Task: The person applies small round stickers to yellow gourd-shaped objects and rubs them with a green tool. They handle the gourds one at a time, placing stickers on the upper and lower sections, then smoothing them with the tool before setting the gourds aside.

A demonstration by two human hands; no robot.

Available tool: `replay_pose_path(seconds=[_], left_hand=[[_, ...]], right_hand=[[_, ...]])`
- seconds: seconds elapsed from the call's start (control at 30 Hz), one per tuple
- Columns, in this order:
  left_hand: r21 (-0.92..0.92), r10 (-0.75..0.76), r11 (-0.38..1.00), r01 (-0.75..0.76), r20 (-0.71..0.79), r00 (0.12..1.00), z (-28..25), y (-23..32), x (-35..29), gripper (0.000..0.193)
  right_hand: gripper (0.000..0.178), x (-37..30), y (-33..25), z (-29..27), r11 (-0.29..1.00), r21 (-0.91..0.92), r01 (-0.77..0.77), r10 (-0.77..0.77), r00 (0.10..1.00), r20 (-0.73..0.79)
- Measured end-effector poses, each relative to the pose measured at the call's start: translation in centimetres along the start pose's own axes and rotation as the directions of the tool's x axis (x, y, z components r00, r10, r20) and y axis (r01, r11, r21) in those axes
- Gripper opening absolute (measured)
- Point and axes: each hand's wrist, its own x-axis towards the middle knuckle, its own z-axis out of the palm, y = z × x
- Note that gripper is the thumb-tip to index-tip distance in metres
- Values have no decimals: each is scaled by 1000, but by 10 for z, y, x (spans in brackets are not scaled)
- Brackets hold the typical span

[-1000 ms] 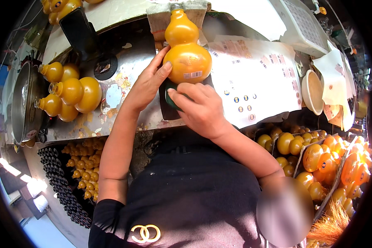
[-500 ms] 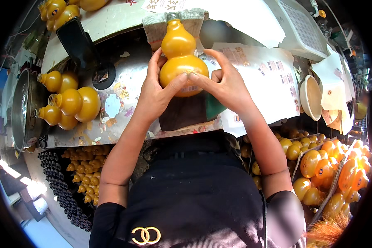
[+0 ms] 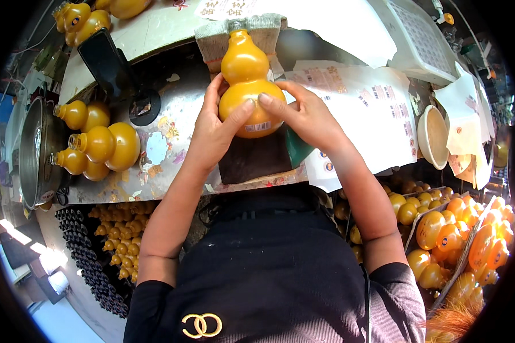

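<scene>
An orange gourd-shaped bottle [image 3: 247,80] lies on the worktable [image 3: 171,114], its neck pointing away from me onto a folded cloth pad [image 3: 269,28]. My left hand [image 3: 216,123] cups its lower bulb from the left, thumb across the front. On the right side my right hand [image 3: 303,114] presses the same bulb, forefinger over a small white label near the bottle's base. A dark mat [image 3: 252,157] lies under the bottle.
Three more orange gourd bottles [image 3: 100,143] lie at the left beside a metal pot [image 3: 34,154]. A dark phone stand [image 3: 111,68] stands at the back left. Label sheets [image 3: 372,108] cover the right side, with a bowl [image 3: 435,137] beyond. Bins of orange bottles [image 3: 458,228] sit at the lower right.
My right hand moved from below the bottle to its right side. The bottle shifted slightly toward me while both hands closed around its lower bulb.
</scene>
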Motion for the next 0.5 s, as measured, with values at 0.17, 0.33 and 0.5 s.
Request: replay_pose_path(seconds=[0.17, 0.33, 0.5], left_hand=[[-118, -80, 990, 77, -25, 996, 2, 5, 4, 75], [-85, -34, 996, 32, -27, 999, 1, 7, 7, 76], [-38, -18, 999, 17, -41, 999, 5, 6, 10, 75]], right_hand=[[67, 3, 2, -1, 997, 80, 14, -14, 1000, 4], [74, -7, -2, 1, 991, 133, 31, -30, 999, -12], [66, -7, -2, 3, 999, 41, 36, -36, 999, 4]])
